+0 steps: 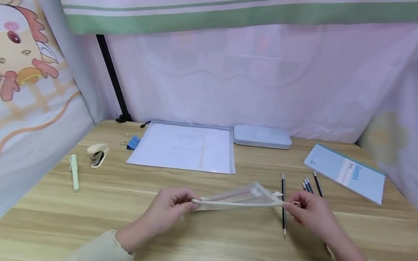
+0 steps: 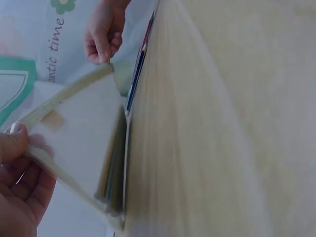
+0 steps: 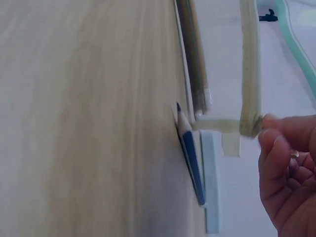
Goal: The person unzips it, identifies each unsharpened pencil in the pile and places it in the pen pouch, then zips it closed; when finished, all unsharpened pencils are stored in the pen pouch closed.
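On my head view, the wooden desk [image 1: 199, 245] carries:
- Clear document folder [image 1: 183, 147], flat at the middle of the far edge, black zip pull at its far left corner.
- Pale blue tin case [image 1: 262, 136], just right of the folder, against the far edge.
- Blue notebook [image 1: 345, 172], angled, near the far right corner.
- Loose pencils [image 1: 310, 186], grouped just left of the notebook.
- Blue binder clip [image 1: 132, 142], just left of the folder.
- Cream stapler [image 1: 97, 154], towards the left edge.
- Green pen [image 1: 74, 171], nearest the left edge.

I see printed curtains [image 1: 235, 83] behind.
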The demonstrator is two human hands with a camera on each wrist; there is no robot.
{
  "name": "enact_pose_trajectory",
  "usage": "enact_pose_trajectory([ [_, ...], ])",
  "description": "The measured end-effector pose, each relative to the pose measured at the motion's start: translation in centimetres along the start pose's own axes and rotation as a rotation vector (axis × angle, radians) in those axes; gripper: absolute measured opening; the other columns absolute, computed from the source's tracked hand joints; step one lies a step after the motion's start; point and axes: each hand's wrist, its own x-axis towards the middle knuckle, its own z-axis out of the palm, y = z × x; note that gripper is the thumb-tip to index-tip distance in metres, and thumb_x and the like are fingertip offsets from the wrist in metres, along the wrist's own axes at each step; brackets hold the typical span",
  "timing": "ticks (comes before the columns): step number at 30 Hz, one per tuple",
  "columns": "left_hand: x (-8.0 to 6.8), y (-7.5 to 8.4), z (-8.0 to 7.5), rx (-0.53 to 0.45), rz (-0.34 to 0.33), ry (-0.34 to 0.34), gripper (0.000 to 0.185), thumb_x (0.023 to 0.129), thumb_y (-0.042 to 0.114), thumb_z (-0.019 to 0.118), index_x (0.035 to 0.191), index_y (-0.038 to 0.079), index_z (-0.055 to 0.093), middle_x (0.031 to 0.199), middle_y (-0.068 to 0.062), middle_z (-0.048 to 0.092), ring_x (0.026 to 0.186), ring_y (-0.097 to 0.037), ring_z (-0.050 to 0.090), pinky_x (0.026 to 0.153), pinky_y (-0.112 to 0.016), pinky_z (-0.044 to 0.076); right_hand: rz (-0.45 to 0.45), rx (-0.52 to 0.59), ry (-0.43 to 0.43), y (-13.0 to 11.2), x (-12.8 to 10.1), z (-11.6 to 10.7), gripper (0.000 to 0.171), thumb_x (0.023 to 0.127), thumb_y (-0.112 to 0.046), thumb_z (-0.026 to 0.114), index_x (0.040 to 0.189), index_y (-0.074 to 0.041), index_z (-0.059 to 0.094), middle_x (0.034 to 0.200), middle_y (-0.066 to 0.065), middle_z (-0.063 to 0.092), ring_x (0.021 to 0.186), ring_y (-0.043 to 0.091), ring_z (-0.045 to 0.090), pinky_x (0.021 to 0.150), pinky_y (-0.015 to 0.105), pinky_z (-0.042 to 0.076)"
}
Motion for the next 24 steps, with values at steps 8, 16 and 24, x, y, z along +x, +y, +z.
enact_pose_trajectory([
  [8, -0.2, -0.2, -0.5, 0.08, -0.019, 0.03, 0.01, 0.08, 0.006, 0.068, 0.088, 0.011, 0.071, 0.082, -0.001, 0.069, 0.068, -0.005, 0.057, 0.057, -0.018, 0.05, -0.012, -0.002, -0.071, 0.0, -0.3, 0.0, 0.019, 0.086, -0.021, 0.065, 0.08, -0.006, 0.055, 0.057, 0.0, 0.046, 0.049, 0.008, 0.042, 0.041, 0.021, 0.037],
  [16, -0.3, 0.6, -1.1, 0.205, -0.076, 0.136, 0.02, 0.076, 0.004, 0.072, 0.093, 0.014, 0.073, 0.1, 0.001, 0.069, 0.081, -0.01, 0.062, 0.068, -0.017, 0.054, -0.056, 0.003, -0.087, -1.3, -0.7, 0.5, 0.012, 0.084, -0.018, 0.066, 0.081, -0.008, 0.059, 0.08, 0.001, 0.057, 0.069, 0.006, 0.048, 0.055, 0.021, 0.043],
  [24, -0.1, 0.0, -1.4, -0.094, -0.349, 0.093, 0.05, 0.072, 0.004, 0.076, 0.119, -0.002, 0.059, 0.12, -0.02, 0.059, 0.109, -0.027, 0.059, 0.083, -0.021, 0.051, 0.082, 0.243, -0.168, -1.1, -0.4, 1.8, 0.049, 0.076, -0.008, 0.073, 0.116, 0.01, 0.05, 0.093, 0.011, 0.06, 0.08, 0.013, 0.055, 0.065, 0.021, 0.051],
])
